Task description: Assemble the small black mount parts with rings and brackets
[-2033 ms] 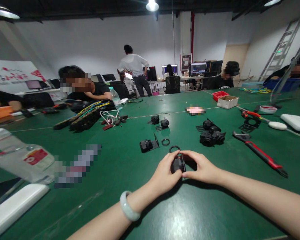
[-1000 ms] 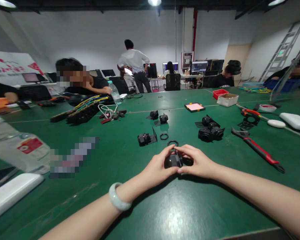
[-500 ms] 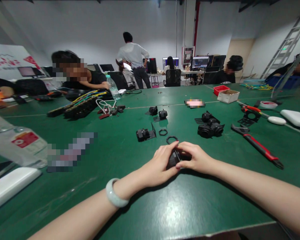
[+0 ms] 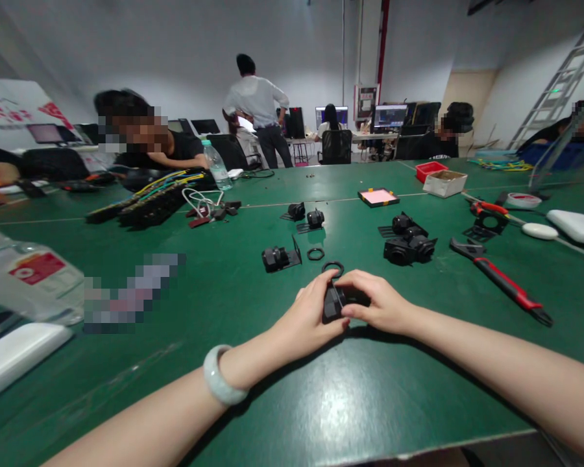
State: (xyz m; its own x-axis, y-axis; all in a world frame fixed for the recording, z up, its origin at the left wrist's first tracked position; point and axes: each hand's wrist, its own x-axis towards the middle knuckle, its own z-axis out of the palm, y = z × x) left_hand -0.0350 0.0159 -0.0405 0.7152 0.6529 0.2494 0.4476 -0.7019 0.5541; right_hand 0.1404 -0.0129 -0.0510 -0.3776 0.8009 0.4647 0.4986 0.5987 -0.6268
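A black cable gland (image 4: 333,303) is held low over the green table (image 4: 253,285) between both hands. My left hand (image 4: 307,310) wraps its left side, thumb in front and fingers behind. From the right, my right hand (image 4: 380,302) pinches it with thumb and fingertips; part of the gland is hidden by the fingers. Just beyond the fingertips lies a black ring nut (image 4: 333,267), with another ring nut (image 4: 316,253) behind it. A gland on a bracket (image 4: 278,258) rests to the left of these rings.
Farther back sit two more bracketed glands (image 4: 314,219) and a cluster of glands (image 4: 409,241). Red-handled adjustable pliers (image 4: 503,282) lie at right. A clear bottle (image 4: 34,279) and a white box (image 4: 22,357) are at left. Several people sit or stand beyond.
My right fingers have shifted slightly on the gland, and more of its dark body shows between the hands. The whole view has moved a little.
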